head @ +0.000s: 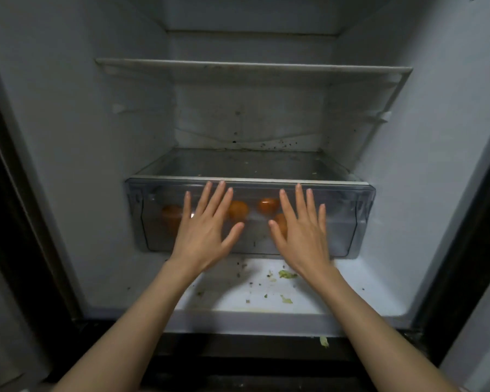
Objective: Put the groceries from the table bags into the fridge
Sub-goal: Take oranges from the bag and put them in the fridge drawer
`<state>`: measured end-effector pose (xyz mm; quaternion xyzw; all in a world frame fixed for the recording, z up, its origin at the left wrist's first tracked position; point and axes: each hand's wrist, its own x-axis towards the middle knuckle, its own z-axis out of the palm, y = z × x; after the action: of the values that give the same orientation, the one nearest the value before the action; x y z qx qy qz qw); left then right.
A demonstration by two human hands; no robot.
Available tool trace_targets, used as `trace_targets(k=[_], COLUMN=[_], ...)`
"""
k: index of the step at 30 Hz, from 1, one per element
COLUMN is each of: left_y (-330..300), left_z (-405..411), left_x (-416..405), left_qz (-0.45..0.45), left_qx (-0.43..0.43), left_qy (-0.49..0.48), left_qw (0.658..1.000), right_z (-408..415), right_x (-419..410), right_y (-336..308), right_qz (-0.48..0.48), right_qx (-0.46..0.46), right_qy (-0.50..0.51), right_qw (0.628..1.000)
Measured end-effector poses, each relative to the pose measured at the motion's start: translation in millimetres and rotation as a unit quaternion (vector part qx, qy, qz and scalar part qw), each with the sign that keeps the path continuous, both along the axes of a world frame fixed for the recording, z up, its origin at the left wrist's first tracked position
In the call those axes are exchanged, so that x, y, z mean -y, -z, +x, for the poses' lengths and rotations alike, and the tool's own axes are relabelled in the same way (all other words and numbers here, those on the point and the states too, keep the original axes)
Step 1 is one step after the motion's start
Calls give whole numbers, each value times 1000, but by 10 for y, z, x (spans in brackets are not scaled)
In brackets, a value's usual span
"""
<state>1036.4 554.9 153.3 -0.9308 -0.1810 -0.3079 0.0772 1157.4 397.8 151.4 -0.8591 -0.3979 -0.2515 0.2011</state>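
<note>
Evidently both hands are pushing the clear crisper drawer [362, 216] closed: the left hand [203, 234] and right hand [303, 236] lie flat on its front, fingers straight and spread, gripping nothing. Pressing evenly on both sides should keep it from jamming askew. Inside the drawer sit the oranges [268, 205]. Below the drawer, lettuce scraps [286, 274] litter the fridge floor [351, 292]; nothing visibly blocks it. Above the drawer, a glass shelf [252, 165], then a white upper shelf [252, 66].
</note>
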Motion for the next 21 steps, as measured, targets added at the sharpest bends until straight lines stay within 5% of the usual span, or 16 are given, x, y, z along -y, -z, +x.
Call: trace_targets(k=[13,21], left_y=[807,1279], left_z=[-1568,-3274], left_x=[742,1238], left_qz=[-121,-164], left_qx=[35,32], left_qy=[-56,-164], left_qw=[990,972], right_z=[-1430,-2850], right_x=[278,424], right_y=[742,1147], right_qz=[-21,11], right_qx=[-62,-144], right_qy=[-169,-285], right_qw=[984,947])
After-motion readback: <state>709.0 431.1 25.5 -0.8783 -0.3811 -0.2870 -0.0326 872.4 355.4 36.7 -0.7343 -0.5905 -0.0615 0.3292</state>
